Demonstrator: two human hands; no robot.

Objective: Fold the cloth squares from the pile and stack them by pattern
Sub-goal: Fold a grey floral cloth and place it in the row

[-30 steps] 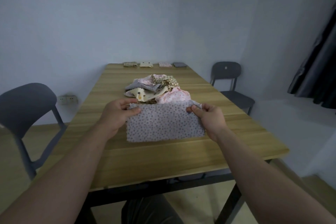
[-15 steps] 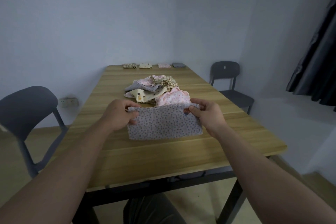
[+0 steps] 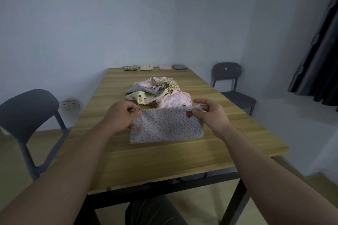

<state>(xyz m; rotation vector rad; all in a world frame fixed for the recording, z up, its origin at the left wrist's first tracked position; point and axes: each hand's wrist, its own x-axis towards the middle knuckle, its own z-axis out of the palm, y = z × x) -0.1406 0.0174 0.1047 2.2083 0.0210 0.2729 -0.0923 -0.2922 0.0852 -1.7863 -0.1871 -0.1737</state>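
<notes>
A grey dotted cloth [image 3: 166, 126], folded in half, lies on the wooden table [image 3: 164, 160] in front of me. My left hand [image 3: 121, 117] pinches its far left corner and my right hand [image 3: 208, 113] pinches its far right corner. Just behind it sits the pile of loose cloths [image 3: 159, 93], with pink floral, cream, grey and checked pieces. Along the far table edge lie folded stacks: a checked stack [image 3: 131, 68], a cream stack [image 3: 146, 67], a pink stack [image 3: 165, 67] and a grey stack [image 3: 180, 66].
A grey chair [image 3: 27, 115] stands at the table's left side and a dark chair [image 3: 230, 82] at the right. A dark curtain [image 3: 318, 64] hangs at the far right. A wall socket [image 3: 70, 105] sits low on the left wall.
The cloth's far edge has been lifted slightly and the folded piece looks narrower front to back. Both hands keep pinching the far corners.
</notes>
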